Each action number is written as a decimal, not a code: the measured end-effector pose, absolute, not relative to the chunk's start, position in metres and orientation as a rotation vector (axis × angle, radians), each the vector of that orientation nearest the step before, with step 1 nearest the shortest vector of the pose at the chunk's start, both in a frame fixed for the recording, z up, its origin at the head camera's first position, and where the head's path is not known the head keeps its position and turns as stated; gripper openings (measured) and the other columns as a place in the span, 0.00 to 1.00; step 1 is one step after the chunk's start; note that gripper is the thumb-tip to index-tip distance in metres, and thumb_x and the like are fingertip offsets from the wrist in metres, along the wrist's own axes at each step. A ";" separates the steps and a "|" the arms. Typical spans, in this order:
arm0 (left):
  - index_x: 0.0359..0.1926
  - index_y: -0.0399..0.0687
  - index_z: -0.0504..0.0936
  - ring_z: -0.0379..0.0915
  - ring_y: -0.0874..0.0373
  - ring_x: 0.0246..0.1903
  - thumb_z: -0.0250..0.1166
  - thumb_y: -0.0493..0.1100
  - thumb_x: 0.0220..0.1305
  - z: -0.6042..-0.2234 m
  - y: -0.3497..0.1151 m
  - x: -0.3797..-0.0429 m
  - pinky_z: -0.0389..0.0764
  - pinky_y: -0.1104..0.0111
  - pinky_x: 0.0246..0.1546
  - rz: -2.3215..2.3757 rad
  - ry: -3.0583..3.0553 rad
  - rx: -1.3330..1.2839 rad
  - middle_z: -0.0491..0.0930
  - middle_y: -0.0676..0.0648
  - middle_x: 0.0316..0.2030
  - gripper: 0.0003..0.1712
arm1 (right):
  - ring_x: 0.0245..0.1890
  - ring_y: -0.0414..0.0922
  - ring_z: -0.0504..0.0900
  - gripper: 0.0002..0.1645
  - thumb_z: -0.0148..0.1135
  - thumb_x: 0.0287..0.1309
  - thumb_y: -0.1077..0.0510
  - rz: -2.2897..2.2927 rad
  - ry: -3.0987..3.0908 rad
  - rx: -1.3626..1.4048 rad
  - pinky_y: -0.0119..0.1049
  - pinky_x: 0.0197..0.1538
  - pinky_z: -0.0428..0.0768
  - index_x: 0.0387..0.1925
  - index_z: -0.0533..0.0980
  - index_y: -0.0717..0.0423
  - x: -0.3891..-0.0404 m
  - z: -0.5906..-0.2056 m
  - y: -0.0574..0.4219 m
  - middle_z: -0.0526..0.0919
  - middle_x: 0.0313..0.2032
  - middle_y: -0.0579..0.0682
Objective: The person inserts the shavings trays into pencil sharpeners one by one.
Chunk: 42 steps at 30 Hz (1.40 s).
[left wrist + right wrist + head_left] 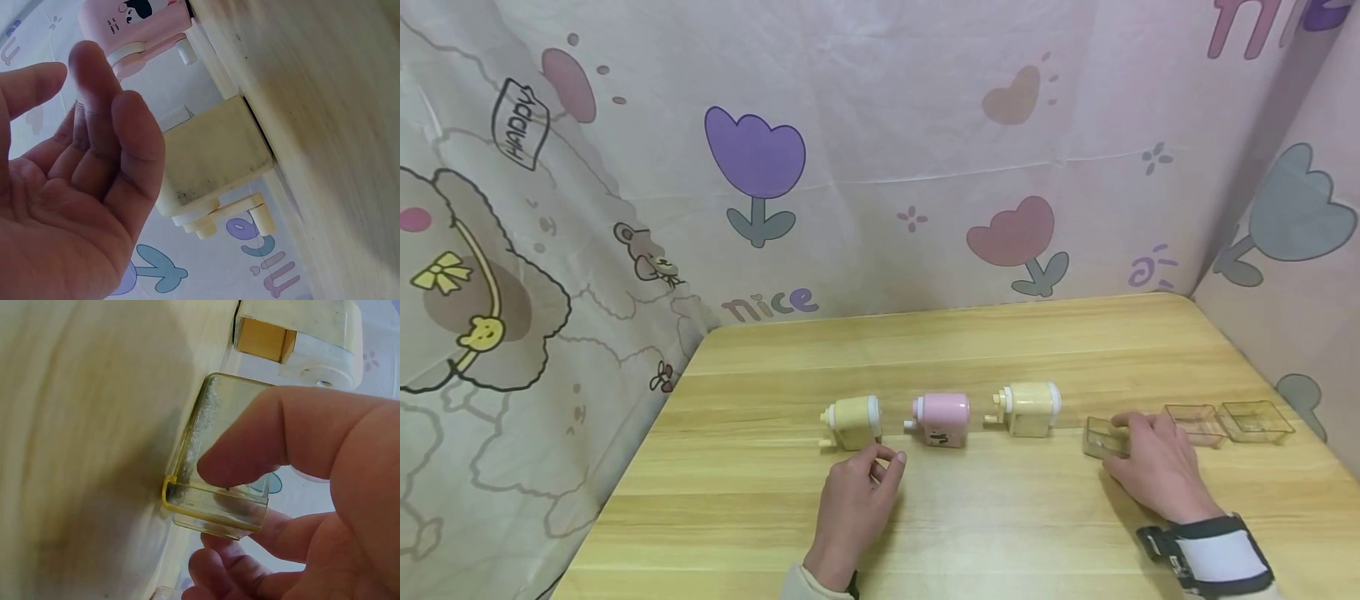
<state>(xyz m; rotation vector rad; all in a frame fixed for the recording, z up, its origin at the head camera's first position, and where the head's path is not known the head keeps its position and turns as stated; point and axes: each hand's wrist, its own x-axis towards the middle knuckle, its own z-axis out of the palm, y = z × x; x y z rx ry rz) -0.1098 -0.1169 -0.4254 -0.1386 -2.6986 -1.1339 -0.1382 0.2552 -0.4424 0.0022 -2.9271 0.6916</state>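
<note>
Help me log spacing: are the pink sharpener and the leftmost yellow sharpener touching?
Apart: the head view shows bare tabletop between the pink sharpener and the leftmost yellow sharpener.

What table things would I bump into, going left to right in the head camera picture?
Boxy yellow plastic crank sharpener → boxy pink plastic crank sharpener → second yellow crank sharpener → see-through yellowish plastic tray → see-through pink plastic tray → see-through yellow plastic tray.
</note>
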 end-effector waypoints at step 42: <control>0.33 0.51 0.81 0.68 0.69 0.18 0.59 0.54 0.66 -0.425 -0.118 -0.111 0.72 0.71 0.22 -1.154 -2.659 -0.143 0.74 0.61 0.20 0.14 | 0.46 0.53 0.72 0.34 0.68 0.45 0.53 0.897 -2.985 0.306 0.51 0.45 0.75 0.54 0.70 0.61 -0.136 -0.444 0.241 0.74 0.49 0.58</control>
